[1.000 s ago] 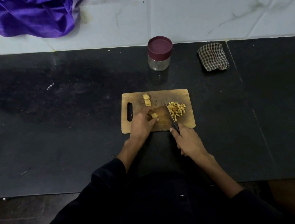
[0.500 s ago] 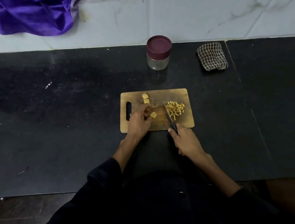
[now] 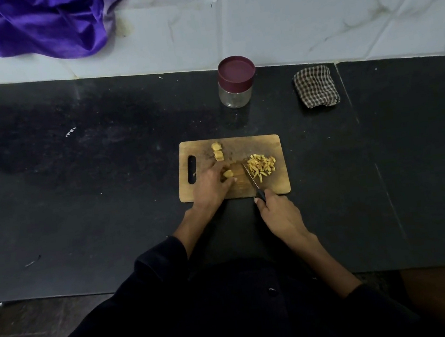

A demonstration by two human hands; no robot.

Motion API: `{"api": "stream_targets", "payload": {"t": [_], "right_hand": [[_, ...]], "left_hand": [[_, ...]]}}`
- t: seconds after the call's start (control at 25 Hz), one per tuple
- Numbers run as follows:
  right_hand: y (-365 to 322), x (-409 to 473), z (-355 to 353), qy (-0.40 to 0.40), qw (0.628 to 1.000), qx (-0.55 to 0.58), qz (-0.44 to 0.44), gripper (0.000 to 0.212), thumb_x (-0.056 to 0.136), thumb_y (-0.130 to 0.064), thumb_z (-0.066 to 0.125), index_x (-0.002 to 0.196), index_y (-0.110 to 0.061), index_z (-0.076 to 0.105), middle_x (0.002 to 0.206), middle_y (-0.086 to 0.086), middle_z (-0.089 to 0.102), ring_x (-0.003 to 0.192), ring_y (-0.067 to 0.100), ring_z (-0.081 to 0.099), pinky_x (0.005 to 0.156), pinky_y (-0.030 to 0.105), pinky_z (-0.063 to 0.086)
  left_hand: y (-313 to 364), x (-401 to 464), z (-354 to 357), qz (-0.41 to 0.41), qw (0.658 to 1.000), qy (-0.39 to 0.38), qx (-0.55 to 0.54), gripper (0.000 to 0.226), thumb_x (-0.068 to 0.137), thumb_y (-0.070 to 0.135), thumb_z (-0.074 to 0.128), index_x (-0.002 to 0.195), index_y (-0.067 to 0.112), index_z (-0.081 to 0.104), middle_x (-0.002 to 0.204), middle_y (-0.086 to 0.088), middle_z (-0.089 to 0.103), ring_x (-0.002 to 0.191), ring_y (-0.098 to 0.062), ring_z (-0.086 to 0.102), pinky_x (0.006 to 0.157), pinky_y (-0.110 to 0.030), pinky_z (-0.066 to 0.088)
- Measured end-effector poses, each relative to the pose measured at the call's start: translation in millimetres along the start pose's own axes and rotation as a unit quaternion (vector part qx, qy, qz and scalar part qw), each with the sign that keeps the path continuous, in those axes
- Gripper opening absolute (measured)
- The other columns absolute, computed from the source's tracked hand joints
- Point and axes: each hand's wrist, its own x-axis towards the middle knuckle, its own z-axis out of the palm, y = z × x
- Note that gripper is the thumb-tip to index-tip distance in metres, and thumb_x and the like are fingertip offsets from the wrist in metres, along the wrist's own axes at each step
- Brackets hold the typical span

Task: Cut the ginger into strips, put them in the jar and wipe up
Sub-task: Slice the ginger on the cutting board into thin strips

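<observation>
A wooden cutting board [image 3: 269, 145] lies on the black counter. My left hand [image 3: 210, 185] pinches a small ginger chunk [image 3: 228, 173] at the board's middle. My right hand [image 3: 278, 212] grips a black-handled knife [image 3: 251, 179], whose blade points away from me between the chunk and a heap of cut ginger strips [image 3: 261, 167]. Two uncut ginger pieces [image 3: 217, 151] rest near the board's far edge. A glass jar [image 3: 236, 82] with a maroon lid on stands behind the board. A folded checked cloth [image 3: 316, 87] lies to the jar's right.
A purple fabric [image 3: 30, 26] drapes over the white marble wall at the back left. The counter's front edge runs just under my forearms. Small white specks [image 3: 70, 131] dot the counter on the left.
My left hand has shifted the ginger chunk slightly between its fingertips. The knife stays beside the strip heap, with only small movement.
</observation>
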Motion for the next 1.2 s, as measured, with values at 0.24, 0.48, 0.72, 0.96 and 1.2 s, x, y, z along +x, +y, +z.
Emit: {"api": "stream_targets", "payload": {"t": [0.24,0.48,0.72,0.96,1.2], "right_hand": [[0,0,-1,-0.001,0.999,0.034,0.011,0.033,0.105,-0.038,0.040,0.123,-0.014,0.052,0.108,0.010,0.065,0.103,0.029,0.062,0.087,0.049,0.052],[-8,-4,1,-0.005,0.996,0.085,0.006,0.031,0.104,-0.043,0.036,0.114,-0.017,0.050,0.093,0.012,0.066,0.081,0.036,0.068,0.073,0.055,0.057],[-18,-3,3,-0.021,0.997,0.076,0.000,0.031,0.106,-0.039,0.034,0.106,-0.013,0.052,0.084,0.012,0.065,0.058,0.029,0.068,0.060,0.050,0.059],[-22,0,4,-0.024,0.998,0.056,-0.002,0.030,0.106,-0.039,0.036,0.104,-0.013,0.052,0.082,0.011,0.065,0.062,0.027,0.068,0.063,0.050,0.059],[-24,1,5,-0.027,1.000,0.012,-0.011,0.032,0.105,-0.040,0.035,0.108,-0.012,0.051,0.096,0.013,0.066,0.080,0.034,0.069,0.072,0.052,0.058]], "left_hand": [[-5,9,-17,0.026,0.996,-0.089,-0.015,0.036,0.087,0.013,0.065,0.123,0.018,0.062,0.124,-0.003,0.058,0.104,-0.016,0.060,0.090,-0.023,0.046],[-5,7,-15,0.026,0.999,-0.038,-0.021,0.029,0.083,0.014,0.070,0.112,0.009,0.068,0.107,-0.006,0.068,0.089,-0.008,0.059,0.080,-0.016,0.044],[-3,-1,-6,0.032,0.999,0.021,-0.030,0.024,0.077,0.015,0.076,0.098,0.005,0.070,0.091,-0.008,0.070,0.079,-0.015,0.061,0.075,-0.027,0.051],[-2,-2,-5,0.018,0.999,0.025,-0.027,0.023,0.078,0.017,0.075,0.097,0.006,0.070,0.092,-0.007,0.070,0.080,-0.015,0.062,0.074,-0.027,0.051],[-2,-2,-5,0.010,0.999,0.020,-0.033,0.023,0.077,0.018,0.076,0.097,0.006,0.070,0.091,-0.006,0.070,0.078,-0.014,0.060,0.074,-0.030,0.052]]}}
